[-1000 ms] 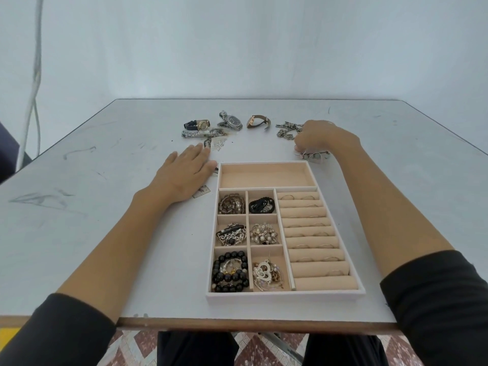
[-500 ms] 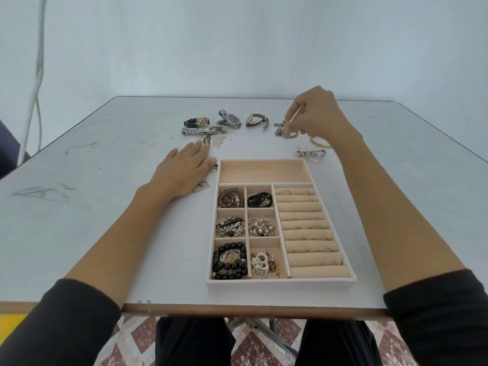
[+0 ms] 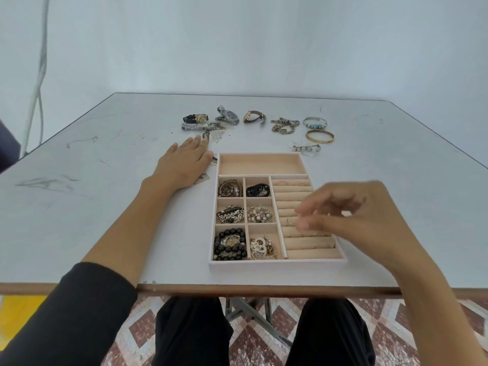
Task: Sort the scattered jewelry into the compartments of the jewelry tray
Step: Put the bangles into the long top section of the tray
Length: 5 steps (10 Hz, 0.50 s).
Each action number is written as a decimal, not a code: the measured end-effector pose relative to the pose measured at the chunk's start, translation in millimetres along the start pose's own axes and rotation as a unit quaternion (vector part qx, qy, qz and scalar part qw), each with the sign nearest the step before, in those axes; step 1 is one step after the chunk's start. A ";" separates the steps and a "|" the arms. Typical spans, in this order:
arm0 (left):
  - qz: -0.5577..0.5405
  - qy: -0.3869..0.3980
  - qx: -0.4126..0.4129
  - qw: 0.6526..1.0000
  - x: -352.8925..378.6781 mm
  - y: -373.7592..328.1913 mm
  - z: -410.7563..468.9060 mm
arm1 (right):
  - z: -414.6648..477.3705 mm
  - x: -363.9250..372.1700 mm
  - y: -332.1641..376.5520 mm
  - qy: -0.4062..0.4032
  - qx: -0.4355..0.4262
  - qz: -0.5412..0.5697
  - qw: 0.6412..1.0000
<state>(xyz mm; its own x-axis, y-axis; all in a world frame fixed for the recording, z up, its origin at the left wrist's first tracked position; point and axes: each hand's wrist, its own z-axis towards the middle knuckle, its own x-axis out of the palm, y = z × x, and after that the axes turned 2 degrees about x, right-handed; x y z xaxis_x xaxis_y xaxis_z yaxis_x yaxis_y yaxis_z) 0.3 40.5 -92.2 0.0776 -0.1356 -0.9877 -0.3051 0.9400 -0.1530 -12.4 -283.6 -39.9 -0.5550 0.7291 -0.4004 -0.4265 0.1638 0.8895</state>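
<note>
The beige jewelry tray [image 3: 277,265] lies near the table's front edge. Its six small left compartments hold bracelets, beads and brooches, and its long top compartment [image 3: 261,165] has nothing in it. My right hand [image 3: 351,217] hovers blurred over the ring rolls [image 3: 311,249], thumb and forefinger close together; whether they hold anything cannot be made out. My left hand [image 3: 184,165] rests flat on the table beside the tray's top left corner. Three watches [image 3: 228,118], a chain [image 3: 285,126], a beaded bangle [image 3: 315,123], a gold bangle [image 3: 320,136] and a pale bead piece [image 3: 306,149] lie beyond the tray.
A silver strap and small earrings [image 3: 208,130] lie just past my left fingertips. A small tag [image 3: 202,178] peeks out from under my left hand. The table's front edge [image 3: 237,289] runs just below the tray, and a cable [image 3: 39,75] hangs at the far left.
My right hand has left the chain at the back of the table and come toward me, over the ring rolls. My left hand has stayed put.
</note>
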 end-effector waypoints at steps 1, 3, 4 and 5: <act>-0.002 -0.001 -0.007 1.000 0.4 -1.8 -0.9 | -16.5 1.6 -6.4 -0.004 -0.015 -0.006 1.000; -0.003 0.000 -0.015 1.000 -0.3 -4.8 -2.2 | -19.0 2.9 -14.9 0.010 -0.078 -0.058 0.995; -0.002 -0.003 -0.024 1.000 0.4 -7.4 -2.8 | -17.5 1.9 -16.4 0.036 -0.094 -0.073 0.992; -0.003 -0.007 -0.027 1.000 0.5 -8.8 -3.6 | -15.7 1.3 -15.7 0.053 -0.073 -0.068 0.994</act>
<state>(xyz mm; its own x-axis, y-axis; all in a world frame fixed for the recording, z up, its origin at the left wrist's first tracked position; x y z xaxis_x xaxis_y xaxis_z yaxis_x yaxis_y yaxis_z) -0.4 31.0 -91.5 0.0934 -0.1367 -0.9862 -0.3544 0.9211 -0.1613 -17.6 -295.7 -57.8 -0.5536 0.6311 -0.5433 -0.5975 0.1533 0.7871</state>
